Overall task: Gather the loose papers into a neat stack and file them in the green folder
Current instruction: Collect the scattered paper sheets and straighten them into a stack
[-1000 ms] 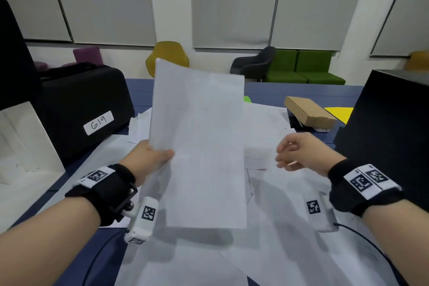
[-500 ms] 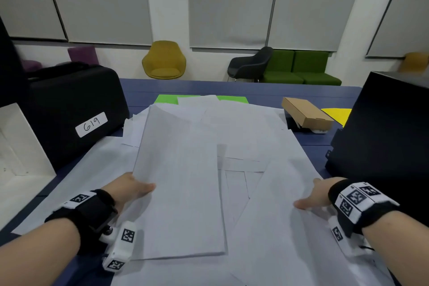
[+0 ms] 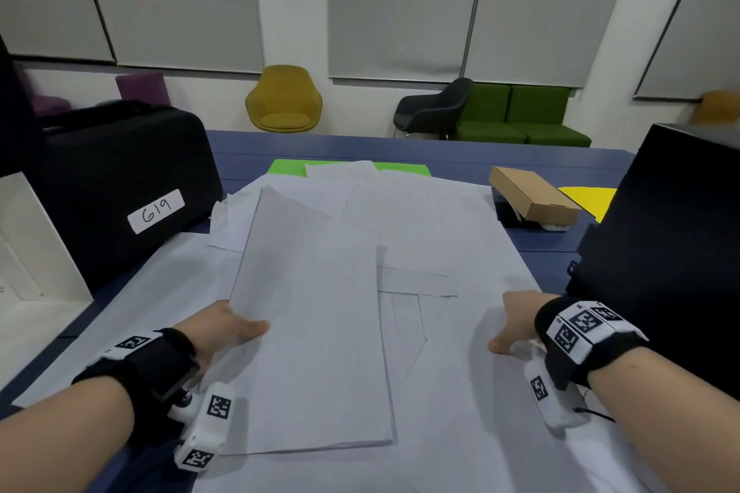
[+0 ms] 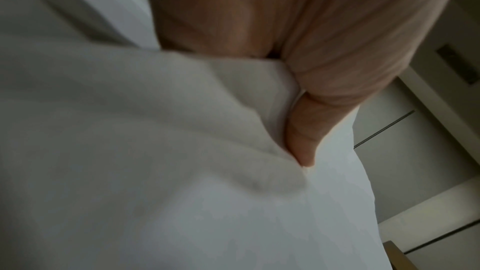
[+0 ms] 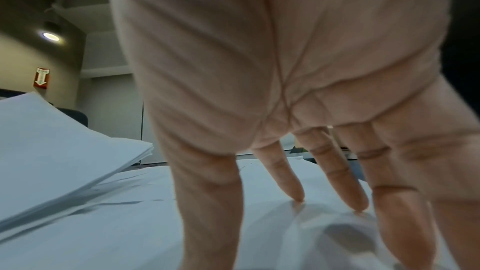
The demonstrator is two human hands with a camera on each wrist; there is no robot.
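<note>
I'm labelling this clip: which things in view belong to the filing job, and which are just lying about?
Part of the job:
held stack in left hand
loose papers under right hand
green folder

Lying about:
black case
cardboard box
yellow sheet

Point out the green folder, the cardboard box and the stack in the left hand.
green folder (image 3: pixel 286 166): head view, far left corner showing past the papers.
cardboard box (image 3: pixel 532 194): head view, top face.
paper stack (image 3: pixel 316 332): head view, top sheet's middle.
</note>
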